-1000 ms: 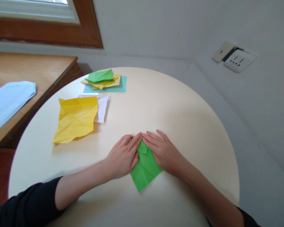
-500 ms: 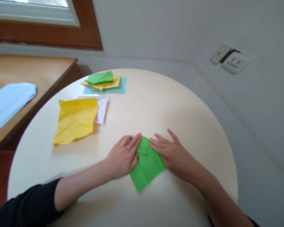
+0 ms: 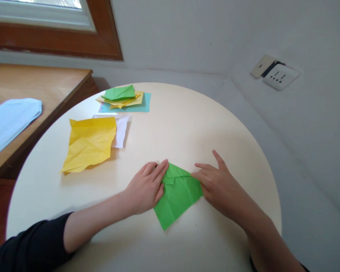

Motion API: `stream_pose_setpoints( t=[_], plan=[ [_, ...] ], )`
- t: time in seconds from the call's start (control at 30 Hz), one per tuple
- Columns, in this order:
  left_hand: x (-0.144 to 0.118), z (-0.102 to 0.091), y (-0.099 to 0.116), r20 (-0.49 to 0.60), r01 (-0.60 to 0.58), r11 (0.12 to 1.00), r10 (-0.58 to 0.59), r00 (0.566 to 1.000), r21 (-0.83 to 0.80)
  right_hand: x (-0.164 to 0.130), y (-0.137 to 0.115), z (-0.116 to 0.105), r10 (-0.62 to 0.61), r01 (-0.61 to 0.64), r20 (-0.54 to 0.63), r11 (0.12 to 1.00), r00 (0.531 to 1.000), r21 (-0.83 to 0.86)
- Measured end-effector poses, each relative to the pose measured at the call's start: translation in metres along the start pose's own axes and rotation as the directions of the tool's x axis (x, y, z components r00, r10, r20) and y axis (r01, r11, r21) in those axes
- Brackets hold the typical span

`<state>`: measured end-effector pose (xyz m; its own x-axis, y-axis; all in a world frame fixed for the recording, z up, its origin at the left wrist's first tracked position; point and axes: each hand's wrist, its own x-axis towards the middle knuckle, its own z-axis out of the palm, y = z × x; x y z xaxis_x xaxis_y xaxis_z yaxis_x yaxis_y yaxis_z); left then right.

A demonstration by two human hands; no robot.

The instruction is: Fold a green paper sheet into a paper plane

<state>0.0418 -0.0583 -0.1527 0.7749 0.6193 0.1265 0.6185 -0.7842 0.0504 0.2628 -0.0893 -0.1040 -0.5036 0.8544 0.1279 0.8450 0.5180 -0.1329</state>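
A folded green paper [image 3: 177,196] lies on the round cream table [image 3: 187,124], near its front edge. My left hand [image 3: 146,187] rests flat on the paper's left side, fingers together and pressing down near its top corner. At the paper's right corner is my right hand [image 3: 217,183], fingers spread, with the fingertips touching the edge. Neither hand grips anything.
A crumpled yellow sheet [image 3: 89,143] lies over a white sheet [image 3: 121,130] at the left. Farther back sits a stack of green, yellow and teal papers [image 3: 124,99]. A wooden desk [image 3: 31,87] with a pale blue paper [image 3: 8,121] stands at the left. A wall socket [image 3: 280,75] is at the right.
My right hand has slid to the right along the green paper's upper edge, from beside the left fingertips to the right corner. More of the green paper now shows. The left hand stays put.
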Motion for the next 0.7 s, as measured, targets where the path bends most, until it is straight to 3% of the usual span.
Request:
stream_pose_setpoints(
  t=[0.13,0.27,0.47,0.7],
  plan=[
    [0.000,0.001,-0.001,-0.014,-0.007,1.000,0.007,1.000,-0.014,0.012,-0.004,0.007,-0.086,0.093,-0.090,0.992,0.992,0.082],
    [0.000,0.003,-0.002,-0.033,-0.007,0.999,0.005,0.999,-0.052,0.021,-0.012,0.023,-0.174,0.184,-0.075,0.970,0.982,0.161],
    [-0.002,0.002,-0.005,-0.047,-0.013,0.991,0.007,0.999,-0.132,0.026,-0.008,0.042,-0.166,0.185,-0.109,0.962,0.980,0.199],
    [-0.002,0.002,-0.005,-0.064,-0.020,0.988,0.011,0.998,-0.154,0.029,-0.009,0.048,-0.090,0.122,-0.133,0.959,0.987,0.257]
  ],
)
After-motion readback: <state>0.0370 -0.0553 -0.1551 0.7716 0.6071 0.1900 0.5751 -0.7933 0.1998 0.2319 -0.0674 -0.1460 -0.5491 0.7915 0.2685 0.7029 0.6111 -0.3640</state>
